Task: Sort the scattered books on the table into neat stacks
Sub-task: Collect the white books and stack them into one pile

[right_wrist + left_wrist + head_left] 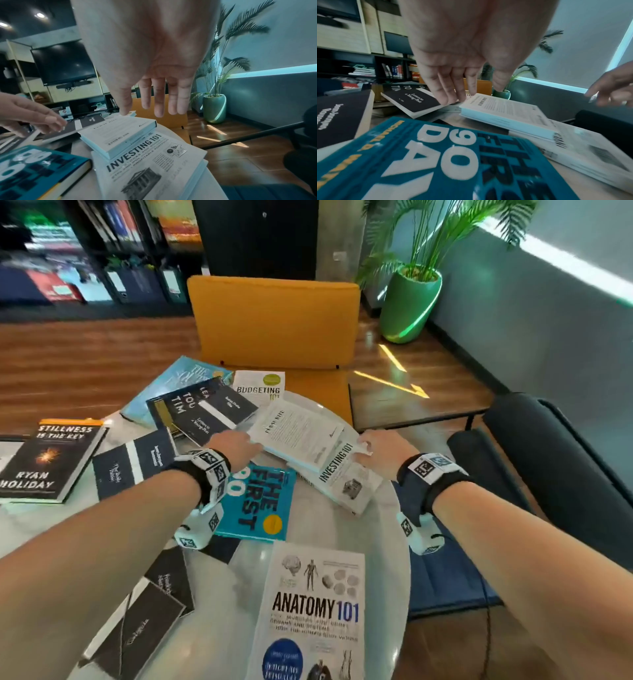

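Note:
Books lie scattered on a round white table (322, 525). A white book (298, 433) (505, 113) (116, 136) lies back cover up across Investing 101 (346, 477) (145, 162). My left hand (236, 448) (471, 94) reaches with straight fingers to this white book's left edge, beside the dark Letters to a Young Poet (414, 100). At the right edge my right hand (373, 450) (144, 105) hovers, fingers straight, thumb tip at the far corner. Neither hand grips anything. The blue First 90 Days (260, 505) (436, 162) lies under my left wrist.
Anatomy 101 (315, 611) lies near me, Stillness Is the Key (51, 460) far left, Budgeting 101 (258, 388) at the back, with several dark navy books around. A yellow chair (274, 326) stands behind the table, a dark seat (548, 457) on the right, a green plant pot (409, 302) beyond.

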A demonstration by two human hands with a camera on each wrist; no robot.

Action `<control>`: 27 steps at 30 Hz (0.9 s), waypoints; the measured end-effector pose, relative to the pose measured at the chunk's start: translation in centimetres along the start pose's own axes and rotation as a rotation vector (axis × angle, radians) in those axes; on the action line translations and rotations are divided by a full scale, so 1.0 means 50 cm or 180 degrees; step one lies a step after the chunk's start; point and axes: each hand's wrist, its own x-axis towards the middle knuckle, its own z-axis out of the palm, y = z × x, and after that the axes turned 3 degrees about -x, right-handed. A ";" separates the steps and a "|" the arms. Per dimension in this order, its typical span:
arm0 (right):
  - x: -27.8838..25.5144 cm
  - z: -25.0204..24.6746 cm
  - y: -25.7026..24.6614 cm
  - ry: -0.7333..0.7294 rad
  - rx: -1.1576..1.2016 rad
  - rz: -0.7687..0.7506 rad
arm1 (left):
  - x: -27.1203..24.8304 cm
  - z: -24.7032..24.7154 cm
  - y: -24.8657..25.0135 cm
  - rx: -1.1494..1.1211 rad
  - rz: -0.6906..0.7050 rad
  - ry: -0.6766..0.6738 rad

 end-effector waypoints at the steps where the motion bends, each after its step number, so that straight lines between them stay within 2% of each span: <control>1: 0.030 0.003 0.001 -0.0057 0.0116 -0.0025 | 0.025 0.001 0.000 -0.0029 -0.0125 -0.0009; 6: 0.161 0.037 0.001 -0.0179 0.0230 -0.0139 | 0.119 0.033 0.000 -0.0260 -0.0538 -0.0073; 10: 0.214 0.072 -0.010 -0.0240 0.0158 -0.0239 | 0.160 0.059 0.003 -0.0570 -0.0630 -0.0124; 14: 0.216 0.101 -0.035 0.0006 -0.0224 -0.0703 | 0.172 0.069 0.004 -0.0633 -0.0756 -0.0116; 17: 0.210 0.110 -0.058 0.0135 -0.0350 -0.0729 | 0.169 0.063 0.008 -0.0673 -0.0778 -0.0204; 19: 0.204 0.111 -0.073 0.0149 -0.0392 -0.0774 | 0.162 0.044 0.016 -0.0790 -0.0810 -0.0109; 23: 0.183 0.097 -0.097 0.0116 -0.0540 -0.1086 | 0.145 0.001 0.052 -0.0879 -0.0767 -0.0052; 25: 0.174 0.092 -0.099 0.0218 -0.0703 -0.1165 | 0.141 -0.011 0.065 -0.1154 -0.0740 0.0001; 27: 0.161 0.085 -0.095 0.0375 -0.0549 -0.1150 | 0.131 -0.018 0.074 -0.1498 -0.0669 0.0091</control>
